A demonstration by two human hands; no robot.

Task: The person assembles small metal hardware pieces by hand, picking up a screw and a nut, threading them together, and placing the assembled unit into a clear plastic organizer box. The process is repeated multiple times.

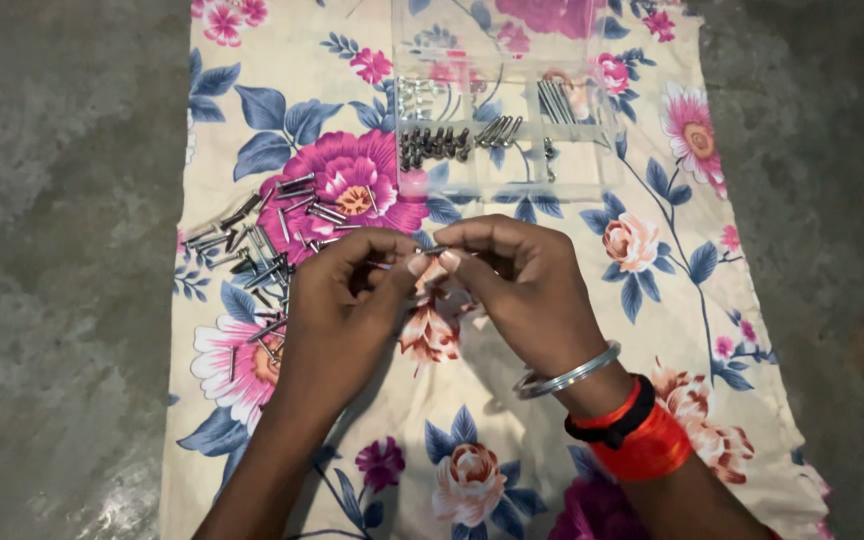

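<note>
Red thread and a black band circle the person's right wrist, with a silver bangle (pixel 564 378) just above them, nearest the camera. Both hands meet over a floral cloth (pixel 512 470) spread on a grey concrete floor (pixel 62 300). The left hand (pixel 347 300) and the right hand (pixel 527 285) are each closed in a fingertip pinch on a thin metal pin (pixel 414 257) held level between them; whether it is one piece or two being joined is hard to tell, since the fingers cover most of it. To the left of the hands, a loose heap of screws and pins (pixel 262 245) lies scattered on the cloth. Beyond the hands sits a clear plastic compartment box (pixel 507 105), some cells already holding sorted rows of dark and bright fasteners. By the look of it, the step in hand is checking or fitting a single piece from the heap; placing it would call for a reach forward to the matching cell.
</note>
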